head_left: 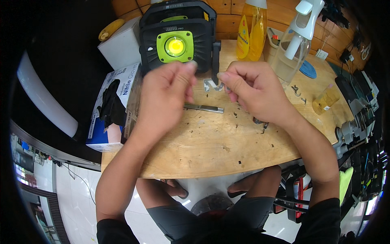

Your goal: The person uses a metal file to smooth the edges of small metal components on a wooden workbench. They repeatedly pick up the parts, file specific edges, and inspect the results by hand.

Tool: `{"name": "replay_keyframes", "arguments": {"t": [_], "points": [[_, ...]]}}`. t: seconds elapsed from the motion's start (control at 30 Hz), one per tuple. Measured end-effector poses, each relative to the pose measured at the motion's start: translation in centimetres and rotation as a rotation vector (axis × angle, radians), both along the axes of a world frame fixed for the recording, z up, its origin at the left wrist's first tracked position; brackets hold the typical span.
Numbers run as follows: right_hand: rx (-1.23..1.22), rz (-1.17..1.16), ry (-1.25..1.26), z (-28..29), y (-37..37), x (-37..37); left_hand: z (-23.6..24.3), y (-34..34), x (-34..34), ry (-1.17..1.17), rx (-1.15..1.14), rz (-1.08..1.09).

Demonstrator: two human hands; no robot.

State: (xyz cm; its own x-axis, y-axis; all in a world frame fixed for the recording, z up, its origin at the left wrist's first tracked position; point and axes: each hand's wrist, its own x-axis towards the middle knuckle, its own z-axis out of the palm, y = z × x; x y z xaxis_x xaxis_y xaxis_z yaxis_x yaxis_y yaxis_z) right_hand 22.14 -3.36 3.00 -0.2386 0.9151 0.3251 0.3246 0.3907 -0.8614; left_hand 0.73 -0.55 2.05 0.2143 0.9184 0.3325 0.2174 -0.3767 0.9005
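Biggest risk: the tall clear spray bottle with white trigger head (288, 59), right of the black work light with lime-green face (176, 44), could be knocked if the right hand (254, 83) is swung wide. The left hand (166, 87) could be nicked on the slim silver-and-black metal cutter (205, 108) in front of the light, if lowered blind; blade exposure can't be told. The flat silver-grey zigzag piece (210, 83), just right-front of the light, could be brushed away. Both hands' fingers (223, 76) are pinched together; anything thin clamped can't be told. Room: white tiled floor (73, 203), brown plank wall (226, 26) behind the light. Pale wooden bench (195, 150) littered with dark scraps (239, 162).
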Motion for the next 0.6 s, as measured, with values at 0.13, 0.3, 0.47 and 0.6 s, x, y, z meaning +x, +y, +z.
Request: {"name": "replay_keyframes", "arguments": {"t": [0.13, 0.3, 0.47, 0.6], "points": [[0.043, 0.004, 0.029, -0.2, 0.1, 0.0, -1.1, 0.9, -0.4, -0.166, 0.08, -0.108], [0.071, 0.02, 0.053, -0.8, 0.2, -0.2, -1.4, -0.1, 0.7, -0.192, -0.072, -0.313], [0.076, 0.047, 0.08, -1.0, 0.1, -0.6, -1.4, -0.8, 0.6, -0.115, 0.061, -0.217], [0.038, 0.07, 0.116, -1.2, -0.4, -0.8, -1.6, -0.9, 0.7, -0.157, 0.08, -0.149]]}}
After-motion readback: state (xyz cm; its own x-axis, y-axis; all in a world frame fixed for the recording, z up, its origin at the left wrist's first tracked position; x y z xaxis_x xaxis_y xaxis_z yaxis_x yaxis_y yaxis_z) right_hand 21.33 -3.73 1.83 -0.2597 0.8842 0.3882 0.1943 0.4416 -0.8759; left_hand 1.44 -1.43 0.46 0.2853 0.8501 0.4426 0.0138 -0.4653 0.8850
